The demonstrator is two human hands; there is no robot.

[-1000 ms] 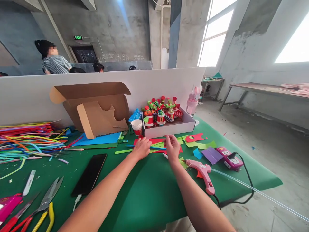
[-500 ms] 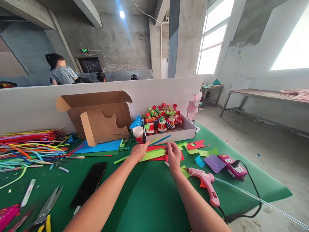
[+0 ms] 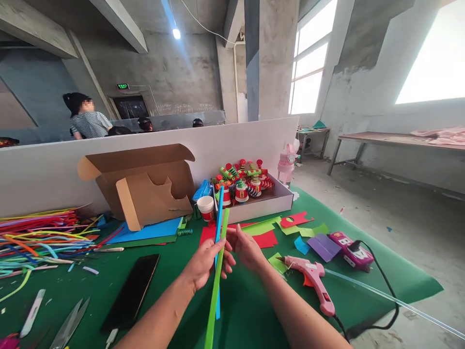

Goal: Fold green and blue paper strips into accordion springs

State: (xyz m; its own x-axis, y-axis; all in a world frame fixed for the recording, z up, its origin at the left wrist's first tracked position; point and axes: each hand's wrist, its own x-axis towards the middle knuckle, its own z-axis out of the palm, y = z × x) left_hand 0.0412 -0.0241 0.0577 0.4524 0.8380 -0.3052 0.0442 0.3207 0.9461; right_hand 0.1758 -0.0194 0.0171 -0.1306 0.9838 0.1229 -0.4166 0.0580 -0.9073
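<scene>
My left hand (image 3: 201, 265) pinches two narrow paper strips, one green (image 3: 215, 295) and one blue (image 3: 219, 213). They stand lengthwise away from me and cross near my thumb. Close by on the right is my right hand (image 3: 250, 249), its fingers stretched toward the strips with nothing visible in them; whether the fingertips touch the green strip I cannot tell. Beyond my hands lie red paper pieces (image 3: 265, 239) and a green paper sheet (image 3: 262, 227). To the right of my right hand rests a pink glue gun (image 3: 308, 274).
A white box (image 3: 261, 206) of red and green spring figures stands at the back, beside paper cups (image 3: 206, 209) and an opened cardboard box (image 3: 148, 194). Left are colourful strips (image 3: 47, 237), a phone (image 3: 132, 288) and scissors (image 3: 70, 325). A purple power block (image 3: 350, 249) with a cord sits right.
My left hand has drawn the green and blue strips closer to me and turned them lengthwise. My right hand has come next to the left, its fingers opening out from a pinch.
</scene>
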